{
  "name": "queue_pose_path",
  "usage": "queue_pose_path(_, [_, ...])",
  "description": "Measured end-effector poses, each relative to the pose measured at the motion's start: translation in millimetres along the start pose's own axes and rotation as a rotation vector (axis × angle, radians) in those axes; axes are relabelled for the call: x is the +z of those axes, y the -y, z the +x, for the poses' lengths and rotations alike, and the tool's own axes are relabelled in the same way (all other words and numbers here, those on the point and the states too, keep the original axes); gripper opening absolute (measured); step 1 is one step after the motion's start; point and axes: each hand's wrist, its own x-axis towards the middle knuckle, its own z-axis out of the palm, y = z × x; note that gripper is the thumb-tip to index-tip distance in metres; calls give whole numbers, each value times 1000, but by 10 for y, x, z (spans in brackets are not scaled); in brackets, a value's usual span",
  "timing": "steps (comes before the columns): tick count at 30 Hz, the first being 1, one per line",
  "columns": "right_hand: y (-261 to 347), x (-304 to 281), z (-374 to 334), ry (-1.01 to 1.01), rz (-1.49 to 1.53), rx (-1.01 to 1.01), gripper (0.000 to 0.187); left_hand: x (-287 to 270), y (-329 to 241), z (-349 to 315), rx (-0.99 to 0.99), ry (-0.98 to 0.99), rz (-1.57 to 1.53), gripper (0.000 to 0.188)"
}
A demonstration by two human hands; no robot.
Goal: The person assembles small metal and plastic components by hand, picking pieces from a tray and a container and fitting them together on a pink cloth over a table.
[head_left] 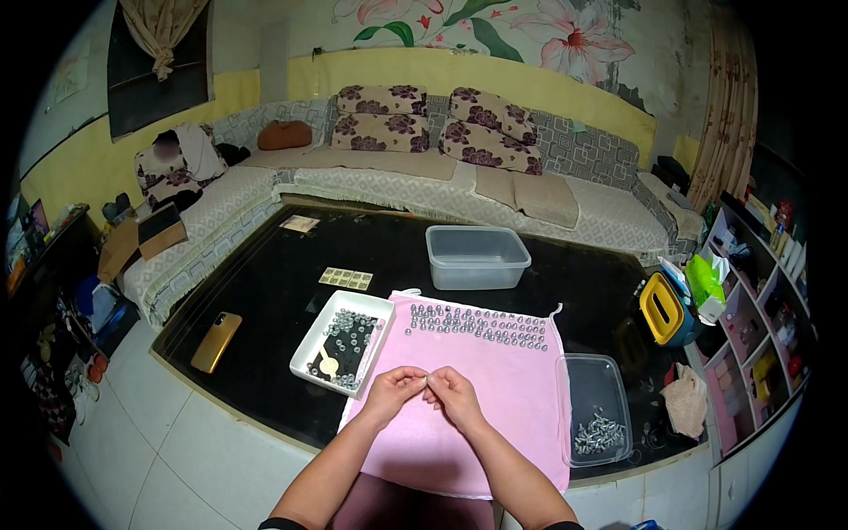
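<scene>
My left hand (396, 392) and my right hand (454, 397) meet at the fingertips over a pink cloth (512, 415). Both are closed in a pinch, and whatever lies between the fingers is too small to make out. Beyond them, rows of small shiny silvery pieces (477, 327) stand on the cloth. To the left, a white tray (304, 355) holds many clear, round bead-like pieces (355, 323) and a pale spoon-shaped thing (329, 364). On the right, a shallow clear plastic tray (597, 375) contains a heap of small silvery metal parts (600, 435).
An empty clear plastic tub (477, 258) stands behind the cloth on the black table (265, 265). A gold phone (216, 343) and a sticker sheet (345, 278) lie to the left. At the right are a yellow-and-blue box (662, 309), a tissue pack (707, 287) and a beige cloth (685, 400).
</scene>
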Motion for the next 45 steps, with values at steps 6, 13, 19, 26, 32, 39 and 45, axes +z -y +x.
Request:
queue_pose_path(6, [44, 15, -3, -17, 21, 13, 33, -17, 28, 3, 4, -2, 10, 12])
queue_pose_path(13, [26, -34, -1, 49, 10, 56, 33, -6, 4, 0, -7, 7, 14, 12])
queue_pose_path(19, [13, -48, 6, 67, 13, 76, 36, 1, 6, -7, -12, 0, 20, 12])
queue_pose_path(26, [19, -57, 4, 87, 1, 91, 38, 7, 4, -5, -10, 19, 29, 12])
queue_pose_path(32, [20, -54, 4, 78, -1, 99, 40, 17, -13, -7, -16, 5, 16, 12])
queue_pose_path(39, [17, -59, 8, 119, -13, 85, 38, -5, 6, -3, -11, 23, 18, 13])
queue_pose_path(45, [29, -28, 11, 50, -8, 37, 40, 23, -25, -16, -19, 24, 1, 13])
